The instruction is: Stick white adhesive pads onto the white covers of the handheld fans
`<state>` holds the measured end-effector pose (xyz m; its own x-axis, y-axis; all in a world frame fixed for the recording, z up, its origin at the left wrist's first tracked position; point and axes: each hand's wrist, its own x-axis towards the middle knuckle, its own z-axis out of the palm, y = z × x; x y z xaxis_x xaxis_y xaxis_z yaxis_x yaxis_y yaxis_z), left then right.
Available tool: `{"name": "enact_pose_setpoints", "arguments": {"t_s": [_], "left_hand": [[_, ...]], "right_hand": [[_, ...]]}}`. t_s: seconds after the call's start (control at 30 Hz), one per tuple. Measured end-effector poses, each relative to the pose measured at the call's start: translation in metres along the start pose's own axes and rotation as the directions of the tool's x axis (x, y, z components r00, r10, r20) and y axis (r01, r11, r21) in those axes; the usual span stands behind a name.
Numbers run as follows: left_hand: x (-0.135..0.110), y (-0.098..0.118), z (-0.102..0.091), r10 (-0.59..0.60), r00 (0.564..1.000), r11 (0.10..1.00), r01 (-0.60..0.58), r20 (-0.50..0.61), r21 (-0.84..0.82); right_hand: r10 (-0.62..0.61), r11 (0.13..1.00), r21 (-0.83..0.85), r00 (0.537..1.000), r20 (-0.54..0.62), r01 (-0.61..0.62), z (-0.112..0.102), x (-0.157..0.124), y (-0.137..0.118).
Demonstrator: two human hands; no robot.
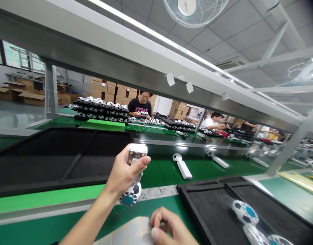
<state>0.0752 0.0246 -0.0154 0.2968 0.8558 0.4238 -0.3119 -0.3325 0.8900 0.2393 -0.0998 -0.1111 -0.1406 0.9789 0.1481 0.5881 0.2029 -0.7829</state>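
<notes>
My left hand (128,172) is closed round the white handle of a small handheld fan (134,194). Its head, patterned like a football with a teal centre, points down; the handle's end faces up and shows a clear window with yellowish spots inside. Low in the view, my right hand (169,226) has its fingers curled at the edge of a pale sheet of labels (132,231), thumb over its side. To the right, more football-headed fans (245,212) lie in a black tray (209,200).
Fans (183,166) lie spaced along the green conveyor belt (158,170). A large black tray (95,156) is at left on a bright green strip (44,200). Overhead runs a grey beam (136,64) with white stickers (170,79). Co-workers (139,107) sit beyond, near stacked trays (100,110).
</notes>
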Motion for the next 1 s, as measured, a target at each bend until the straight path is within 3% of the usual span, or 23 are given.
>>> {"name": "enact_pose_setpoints", "arguments": {"t_s": [0.1,0.2,0.3,0.37,0.43,0.5,0.6,0.67,0.7,0.83,1.0], "left_hand": [[0.001,0.003,-0.002,0.028,0.999,0.997,-0.031,0.044,0.066],[0.002,0.004,-0.003,0.041,0.997,0.994,-0.047,0.060,0.097],[0.003,0.003,-0.005,0.042,0.997,0.994,-0.049,0.072,0.100],[0.003,0.002,-0.006,0.067,0.994,0.991,-0.076,0.086,0.107],[0.002,0.000,-0.008,0.166,0.980,0.971,-0.182,0.107,0.156],[0.001,0.000,-0.009,0.360,0.921,0.885,-0.388,0.149,0.259],[-0.001,0.001,-0.008,0.638,0.716,0.615,-0.695,0.283,0.372],[-0.002,0.003,-0.005,0.723,0.590,0.463,-0.800,0.361,0.381],[-0.002,0.004,-0.004,0.741,0.549,0.411,-0.826,0.387,0.385],[-0.002,0.006,-0.003,0.770,0.460,0.285,-0.868,0.442,0.406],[0.000,0.006,-0.007,0.760,0.449,0.247,-0.868,0.469,0.431]], "right_hand": [[-0.011,0.998,-0.068,0.999,-0.045,0.007,-0.005,0.008,-0.014],[0.064,0.995,-0.071,0.997,-0.042,-0.067,0.008,0.007,-0.010],[0.154,0.987,0.066,0.986,-0.061,-0.150,0.012,0.005,-0.002],[0.173,0.967,0.207,0.979,-0.109,-0.148,0.000,0.007,-0.008],[0.187,0.927,0.358,0.967,-0.176,-0.114,-0.021,0.012,-0.028],[0.205,0.876,0.477,0.950,-0.235,-0.071,-0.043,0.017,-0.056],[0.209,0.788,0.615,0.935,-0.287,0.012,-0.064,0.023,-0.100],[0.204,0.720,0.693,0.941,-0.271,0.043,-0.068,0.025,-0.119],[0.202,0.689,0.724,0.947,-0.248,0.043,-0.067,0.026,-0.124],[0.189,0.645,0.764,0.969,-0.158,-0.001,-0.061,0.027,-0.125],[0.194,0.700,0.713,0.971,-0.142,-0.035,-0.062,0.028,-0.118]]}}
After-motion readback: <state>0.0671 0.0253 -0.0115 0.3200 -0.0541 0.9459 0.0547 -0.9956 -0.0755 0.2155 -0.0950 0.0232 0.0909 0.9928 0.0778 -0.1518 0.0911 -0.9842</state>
